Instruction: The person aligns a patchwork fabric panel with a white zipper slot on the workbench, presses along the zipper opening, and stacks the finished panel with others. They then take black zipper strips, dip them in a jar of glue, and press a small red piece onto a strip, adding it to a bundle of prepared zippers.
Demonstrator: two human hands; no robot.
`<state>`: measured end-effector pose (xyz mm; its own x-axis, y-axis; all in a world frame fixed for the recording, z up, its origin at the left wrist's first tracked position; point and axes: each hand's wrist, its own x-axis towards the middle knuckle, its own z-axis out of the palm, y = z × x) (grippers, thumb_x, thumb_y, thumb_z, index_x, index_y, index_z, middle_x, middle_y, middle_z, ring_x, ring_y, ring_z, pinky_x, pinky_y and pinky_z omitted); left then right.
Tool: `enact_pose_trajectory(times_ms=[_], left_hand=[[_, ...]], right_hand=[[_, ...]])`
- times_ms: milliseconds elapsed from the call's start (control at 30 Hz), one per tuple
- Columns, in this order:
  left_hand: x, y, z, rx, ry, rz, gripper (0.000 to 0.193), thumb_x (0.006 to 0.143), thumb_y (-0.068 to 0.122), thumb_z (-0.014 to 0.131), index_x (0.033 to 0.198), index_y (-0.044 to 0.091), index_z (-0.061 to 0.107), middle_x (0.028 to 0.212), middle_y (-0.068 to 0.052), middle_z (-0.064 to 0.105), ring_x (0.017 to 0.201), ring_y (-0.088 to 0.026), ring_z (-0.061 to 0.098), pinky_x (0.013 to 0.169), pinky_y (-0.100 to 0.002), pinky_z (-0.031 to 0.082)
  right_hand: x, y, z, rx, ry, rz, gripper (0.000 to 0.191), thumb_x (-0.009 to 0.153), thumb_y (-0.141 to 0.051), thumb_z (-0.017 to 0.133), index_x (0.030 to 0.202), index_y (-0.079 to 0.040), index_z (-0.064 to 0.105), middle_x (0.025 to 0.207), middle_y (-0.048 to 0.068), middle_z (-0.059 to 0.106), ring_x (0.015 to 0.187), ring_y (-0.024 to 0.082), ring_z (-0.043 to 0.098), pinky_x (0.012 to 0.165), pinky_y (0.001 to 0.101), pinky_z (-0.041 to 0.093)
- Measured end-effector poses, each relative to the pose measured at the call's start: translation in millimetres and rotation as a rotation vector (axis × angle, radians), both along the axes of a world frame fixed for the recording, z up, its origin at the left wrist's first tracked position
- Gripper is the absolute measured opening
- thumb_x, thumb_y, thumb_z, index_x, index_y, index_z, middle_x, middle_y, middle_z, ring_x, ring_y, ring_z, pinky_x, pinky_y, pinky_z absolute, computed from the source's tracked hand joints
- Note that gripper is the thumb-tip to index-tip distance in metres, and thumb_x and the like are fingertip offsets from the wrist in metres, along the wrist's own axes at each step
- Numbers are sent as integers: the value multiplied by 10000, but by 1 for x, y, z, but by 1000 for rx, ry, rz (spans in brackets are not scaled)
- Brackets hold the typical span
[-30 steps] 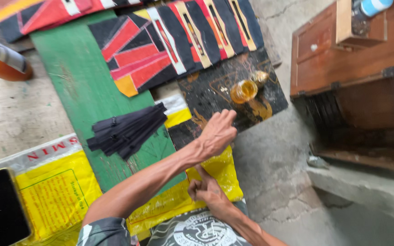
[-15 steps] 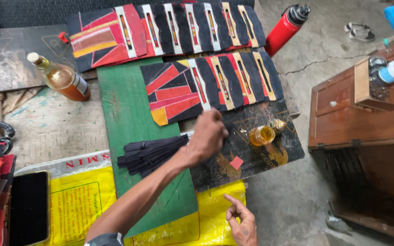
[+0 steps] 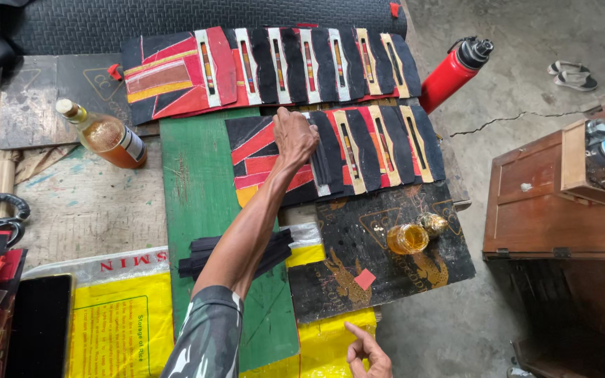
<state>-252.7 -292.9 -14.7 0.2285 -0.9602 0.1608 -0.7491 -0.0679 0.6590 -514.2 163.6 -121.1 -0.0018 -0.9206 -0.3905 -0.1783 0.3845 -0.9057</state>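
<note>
The left hand (image 3: pixel 295 136) pinches a flat black strip (image 3: pixel 321 162) on the striped red-and-black sheet (image 3: pixel 358 150), at twelve o'clock. The right hand (image 3: pixel 367 353), at six, rests loose, fingers half curled, holding nothing.

A corked bottle (image 3: pixel 103 135) of amber liquid is laid on the worktop (image 3: pixel 85 203) at left. A red flask (image 3: pixel 455 71) is seen on the floor, sandals (image 3: pixel 568 74) beyond it. A wooden cabinet (image 3: pixel 554 203) is stood at right, a glass jar (image 3: pixel 407 239) on the black board (image 3: pixel 386 269).
</note>
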Motion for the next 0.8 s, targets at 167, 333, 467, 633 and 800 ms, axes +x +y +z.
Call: enact_pose_trajectory(times_ms=[167, 333, 467, 633, 800], left_hand=[[12, 4, 7, -111, -58, -4, 286, 885, 168, 712, 752, -82, 673, 979, -234, 511, 893, -323, 546, 730, -465, 485], [66, 83, 33, -254, 184, -241, 166, 933, 145, 689, 951, -20, 702, 984, -222, 533, 889, -366, 591, 794, -477, 494], [117, 184, 40, 9, 60, -478, 83, 867, 96, 716, 904, 22, 731, 907, -172, 618, 916, -359, 612, 829, -472, 494], [140, 263, 38, 53, 89, -485, 199, 776, 122, 794, 936, 22, 729, 954, -161, 615, 960, -362, 593, 847, -452, 483], [142, 283, 30, 36, 27, -449, 205, 796, 136, 801, 972, 53, 737, 977, -137, 625, 974, -347, 597, 866, -444, 485]], right_hand=[[23, -5, 37, -32, 200, -52, 587, 760, 64, 570, 1313, -72, 715, 700, 4, 582, 654, 69, 561, 717, 211, 475], [42, -16, 92, -169, 241, 27, 559, 779, 61, 546, 1306, -66, 680, 777, -3, 597, 733, 97, 577, 759, 237, 493], [62, -30, 122, -186, 261, 49, 576, 791, 68, 541, 1336, -72, 661, 796, 15, 577, 749, 114, 556, 762, 254, 482], [90, -44, 148, -259, 305, 111, 601, 810, 88, 545, 1381, -84, 623, 832, 16, 598, 779, 117, 576, 766, 261, 499], [119, -65, 161, -435, 306, 163, 596, 840, 94, 552, 1413, -65, 589, 903, 28, 624, 843, 115, 590, 815, 268, 520]])
